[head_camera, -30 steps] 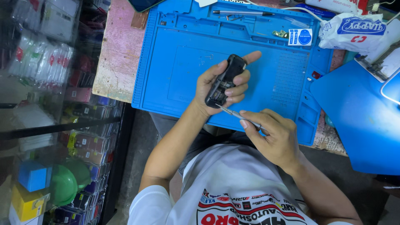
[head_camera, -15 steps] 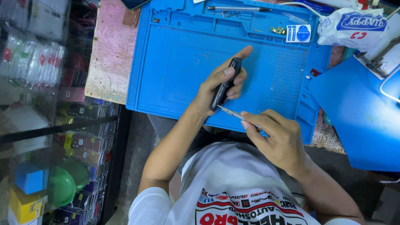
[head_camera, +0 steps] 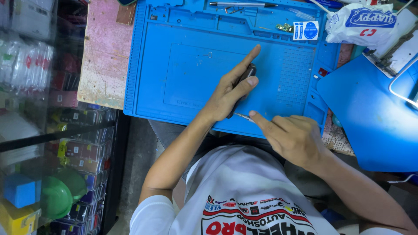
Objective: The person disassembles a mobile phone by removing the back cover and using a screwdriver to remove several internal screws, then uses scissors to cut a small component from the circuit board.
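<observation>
Gripping slim, seemingly black device (head_camera: 242,82)

Bright, cool light floods the scene; glare whitens the blue board (head_camera: 370,109) right of the hands, shelves left blur dimly.

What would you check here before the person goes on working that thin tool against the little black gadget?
1. Left hand grips the small black device: ok, fingers wrapped around it.
2. Right hand pinches the thin metal tool: ok.
3. Tool tip meets the device: cannot tell, the left hand hides it.
4. Work sits over the blue mat: ok.
5. Loose parts kept clear: ok, the small brass piece lies in the mat's top tray.
6. Device open or closed: cannot tell.
</observation>
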